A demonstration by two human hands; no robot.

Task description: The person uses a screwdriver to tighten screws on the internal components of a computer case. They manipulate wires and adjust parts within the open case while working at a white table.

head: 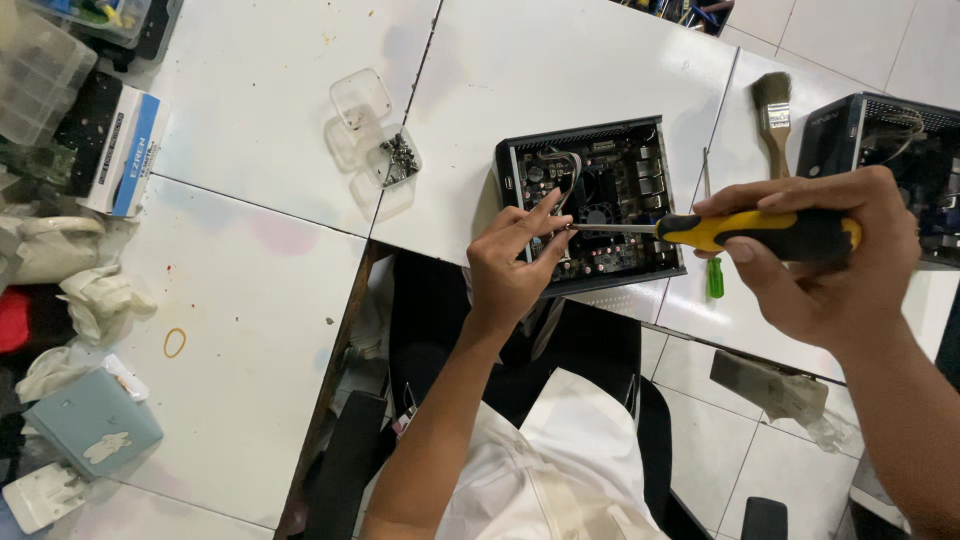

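An open black electronics box (pixel 596 200) with a bare circuit board and a small fan lies on the white table (pixel 560 70). My right hand (pixel 835 250) grips a yellow-and-black screwdriver (pixel 750 232), held level with its tip pointing left. My left hand (pixel 515 262) pinches at the screwdriver's tip over the board's near left part, fingers closed on something too small to make out.
A clear plastic tray of screws (pixel 398 160) with loose lids lies left of the box. A paintbrush (pixel 773 115), a green screwdriver (pixel 714 275) and a second open black box (pixel 900 160) are at right. Boxes, cloths and a teal case (pixel 90 422) crowd the left side.
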